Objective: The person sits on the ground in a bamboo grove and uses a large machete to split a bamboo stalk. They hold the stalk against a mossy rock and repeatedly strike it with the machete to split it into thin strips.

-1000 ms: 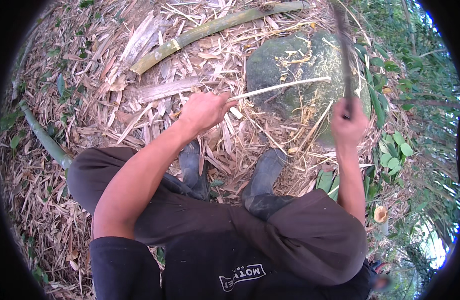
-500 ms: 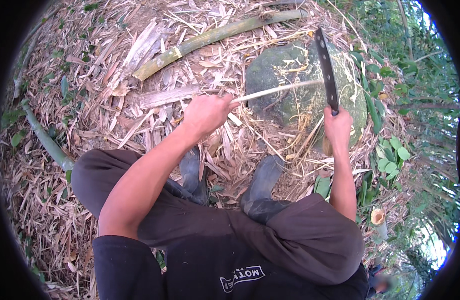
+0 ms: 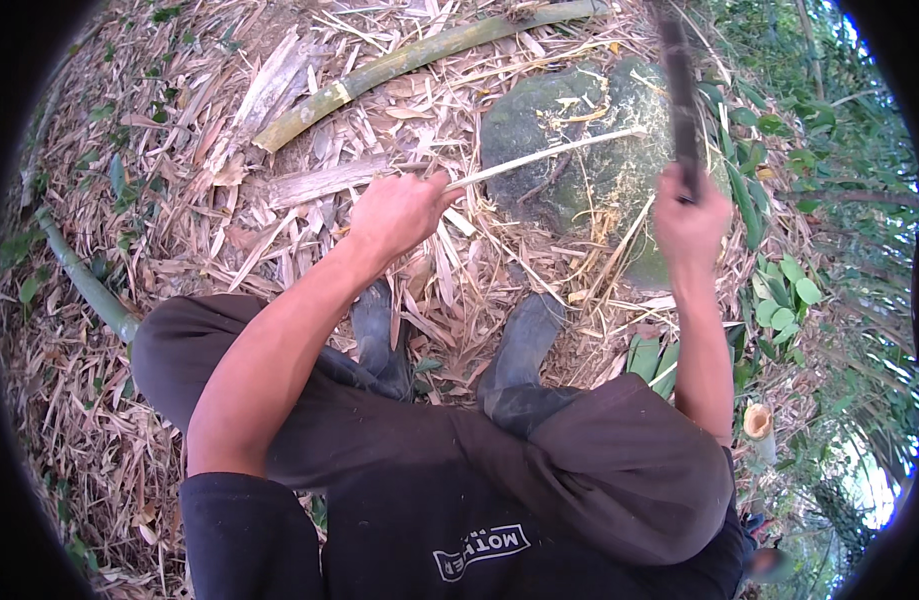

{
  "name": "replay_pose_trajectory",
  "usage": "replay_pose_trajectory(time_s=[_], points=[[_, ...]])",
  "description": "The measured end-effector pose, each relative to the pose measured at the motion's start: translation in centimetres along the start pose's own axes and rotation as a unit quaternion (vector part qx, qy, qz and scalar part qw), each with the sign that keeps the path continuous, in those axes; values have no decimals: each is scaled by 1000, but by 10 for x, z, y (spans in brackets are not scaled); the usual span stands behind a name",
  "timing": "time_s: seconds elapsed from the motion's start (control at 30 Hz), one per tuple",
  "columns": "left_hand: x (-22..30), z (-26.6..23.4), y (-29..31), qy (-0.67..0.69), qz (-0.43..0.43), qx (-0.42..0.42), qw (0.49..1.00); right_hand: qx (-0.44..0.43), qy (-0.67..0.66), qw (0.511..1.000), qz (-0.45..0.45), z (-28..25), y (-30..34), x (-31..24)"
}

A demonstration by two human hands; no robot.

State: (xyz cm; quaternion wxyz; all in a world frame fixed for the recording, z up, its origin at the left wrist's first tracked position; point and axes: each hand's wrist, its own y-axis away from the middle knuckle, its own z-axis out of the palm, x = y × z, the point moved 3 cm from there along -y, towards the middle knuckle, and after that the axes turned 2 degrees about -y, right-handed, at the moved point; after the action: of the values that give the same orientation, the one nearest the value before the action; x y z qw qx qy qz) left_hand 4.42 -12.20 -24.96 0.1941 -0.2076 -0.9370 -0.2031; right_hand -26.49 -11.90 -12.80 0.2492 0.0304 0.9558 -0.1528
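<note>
My left hand (image 3: 397, 212) is closed round the near end of a thin, pale strip of split bamboo or cane (image 3: 551, 152). The strip reaches right, its far end over a mossy, rounded rock (image 3: 524, 115). At the rock's right side my right hand (image 3: 691, 215) is closed on the handle of a machete (image 3: 681, 95), whose long dark blade stands up away from me and is blurred by motion. Blade and strip are apart. Pale shavings and fibres (image 3: 604, 195) lie on the rock.
A long green-brown bamboo pole (image 3: 419, 70) lies beyond my left hand. Another bamboo stem (image 3: 84, 275) lies at far left, and a cut bamboo end (image 3: 758, 422) stands at right. Dry leaves cover the ground round my boots (image 3: 524, 350). Green plants (image 3: 784, 300) grow at right.
My right hand has moved a little right, with the machete swung away from the strip's end. My left hand has shifted slightly left and away from me, still holding the strip, which now slants more.
</note>
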Motion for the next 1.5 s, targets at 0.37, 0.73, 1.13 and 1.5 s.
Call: replay_pose_trajectory(time_s=[0.37, 0.73, 1.13, 1.5], points=[[-7, 7, -3, 47, 22, -33, 998, -176, 144, 961, 156, 32, -1, 38], [-7, 32, -6, 161, -61, -25, 985, -183, 99, 953, 219, 27, 23, 42], [5, 6, -6, 6, 57, 188, 980, -124, -120, 937, 304, 23, 53, 76], [11, -1, -12, -11, 26, 157, 987, -107, 22, 971, 215, 5, 42, 48]])
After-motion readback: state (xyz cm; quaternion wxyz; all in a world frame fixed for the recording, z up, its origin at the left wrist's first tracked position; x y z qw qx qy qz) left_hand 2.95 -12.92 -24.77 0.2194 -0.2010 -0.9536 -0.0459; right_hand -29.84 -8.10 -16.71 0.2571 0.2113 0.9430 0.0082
